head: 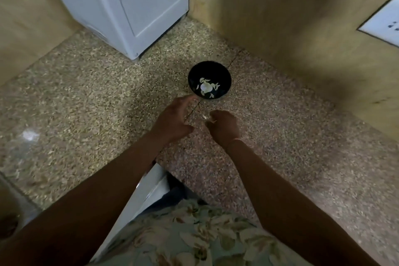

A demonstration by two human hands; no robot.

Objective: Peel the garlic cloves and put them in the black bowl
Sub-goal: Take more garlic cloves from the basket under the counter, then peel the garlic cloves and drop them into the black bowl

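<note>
The floor (291, 147) is speckled terrazzo with beige and brown chips, and thin joint lines cross it. A black bowl (225, 79) stands upright on it just off the middle of the view toward 12 o'clock, sitting over one of the joint lines. Well apart from the bowl, at 11 o'clock, a white boxy appliance (129, 6) rests its base on the floor, with one bottom corner pointing toward the bowl. At 6 o'clock a white slanted panel (151, 183) stands on the floor, its lower part hidden. At 9 o'clock a bright patch of glare (30, 135) shows on the polished surface. At 8 o'clock, at the edge, sits a pale rounded object (13, 196), too cut off to identify.
</note>
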